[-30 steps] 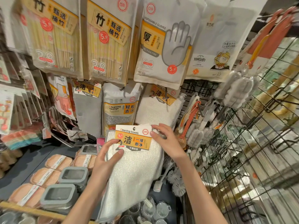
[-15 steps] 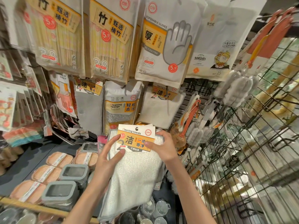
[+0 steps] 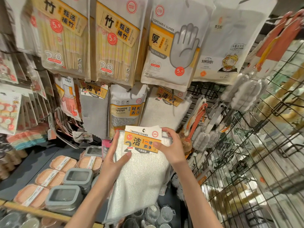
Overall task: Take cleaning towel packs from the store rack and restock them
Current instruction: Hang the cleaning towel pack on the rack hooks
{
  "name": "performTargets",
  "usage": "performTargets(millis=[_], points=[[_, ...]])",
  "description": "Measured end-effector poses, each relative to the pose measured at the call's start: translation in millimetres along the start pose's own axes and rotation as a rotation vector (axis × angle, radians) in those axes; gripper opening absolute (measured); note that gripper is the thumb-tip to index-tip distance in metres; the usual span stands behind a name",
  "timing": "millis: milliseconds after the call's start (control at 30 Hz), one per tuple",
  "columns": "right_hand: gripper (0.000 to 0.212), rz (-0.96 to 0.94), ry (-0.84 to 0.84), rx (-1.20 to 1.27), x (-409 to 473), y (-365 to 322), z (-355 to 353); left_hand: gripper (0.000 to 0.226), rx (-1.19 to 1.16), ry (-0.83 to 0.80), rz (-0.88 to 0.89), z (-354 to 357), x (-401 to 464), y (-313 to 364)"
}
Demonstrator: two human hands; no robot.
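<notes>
Below the hanging cleaning sponge pack (image 3: 125, 111), I see a white cleaning towel pack (image 3: 139, 175) held up | my left hand (image 3: 113, 162) grips its left edge, thumb across the front | my right hand (image 3: 171, 147) pinches its orange label card (image 3: 142, 140).

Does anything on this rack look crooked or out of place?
Mostly no. The cleaning towel pack is off its hook, held by the left hand and right hand. The matching pack on the rack hangs tilted, its label slanting. No damage or spills show.
</notes>
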State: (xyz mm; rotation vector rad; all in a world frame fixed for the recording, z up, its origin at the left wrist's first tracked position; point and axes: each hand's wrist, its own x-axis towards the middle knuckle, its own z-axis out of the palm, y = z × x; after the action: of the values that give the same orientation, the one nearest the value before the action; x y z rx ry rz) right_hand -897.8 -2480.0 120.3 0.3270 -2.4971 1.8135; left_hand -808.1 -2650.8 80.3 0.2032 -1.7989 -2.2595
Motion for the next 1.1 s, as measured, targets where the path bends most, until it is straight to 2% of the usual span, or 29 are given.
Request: performTargets(millis=[133,433,600,733,833,1033,1100], points=[[0.054,-0.029,-0.017,-0.029,0,2,3,0.076,-0.015,0.010,-0.011,-1,3,-3],[0.057,-0.106,0.063,-0.022,-5,6,11,0.071,-0.043,0.042,-0.014,-2,7,-5],[0.065,-0.126,-0.005,-0.014,-5,7,14,0.069,-0.048,0.057,-0.011,-3,9,-7],[0.056,-0.116,-0.005,-0.015,-4,9,16,0.071,-0.046,0.042,-0.019,-5,9,-7],[0.065,-0.105,0.001,-0.034,-2,10,17,0.072,-0.046,0.054,-0.021,-7,9,-8],[0.049,-0.049,-0.013,0.042,0,11,17,0.070,-0.024,0.092,-0.011,-7,7,-8],[0.041,-0.058,-0.006,0.000,2,16,18,0.072,-0.021,0.097,-0.010,-8,8,-9]])
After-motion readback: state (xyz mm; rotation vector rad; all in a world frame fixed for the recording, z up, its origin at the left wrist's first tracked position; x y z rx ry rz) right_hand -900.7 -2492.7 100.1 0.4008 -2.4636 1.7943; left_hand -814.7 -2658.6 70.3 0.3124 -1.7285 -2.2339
